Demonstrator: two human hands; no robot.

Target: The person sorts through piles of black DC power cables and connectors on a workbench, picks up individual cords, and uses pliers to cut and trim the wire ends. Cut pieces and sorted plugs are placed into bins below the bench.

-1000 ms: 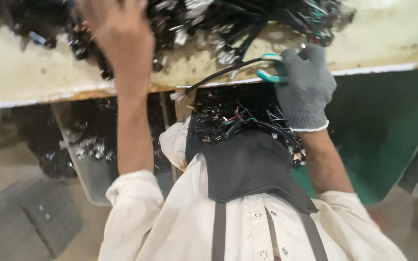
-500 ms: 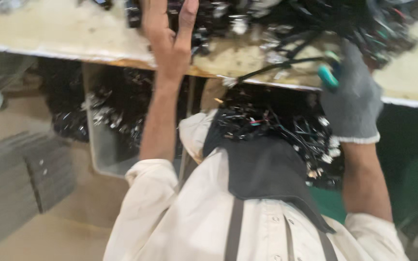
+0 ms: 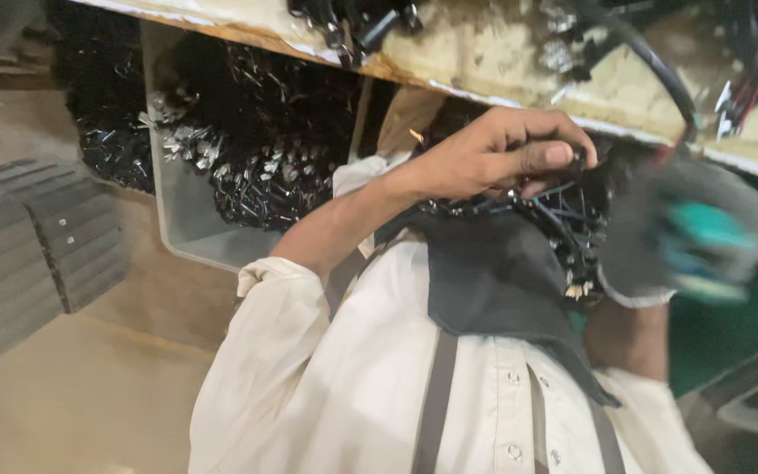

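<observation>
My bare left hand (image 3: 506, 154) is just below the table edge, its fingers pinched on thin black wires at the top of a tangled wire bundle (image 3: 572, 224). The bundle lies in the dark apron (image 3: 493, 281) at my chest. My right hand (image 3: 686, 233) wears a grey glove and is blurred. It grips a tool with teal-green handles (image 3: 704, 237) to the right of the bundle. A thick black cable (image 3: 660, 79) arcs down from the tabletop toward that hand.
A worn cream worktable (image 3: 484, 53) runs across the top with heaps of black wires (image 3: 353, 17) on it. Under it stands a clear plastic bin (image 3: 177, 228) full of cut wire pieces. A grey ribbed mat (image 3: 28, 246) lies on the floor at the left.
My left hand has come down from the tabletop to the wires at my apron and closed on them. The gloved right hand has dropped below the table edge, still holding the tool.
</observation>
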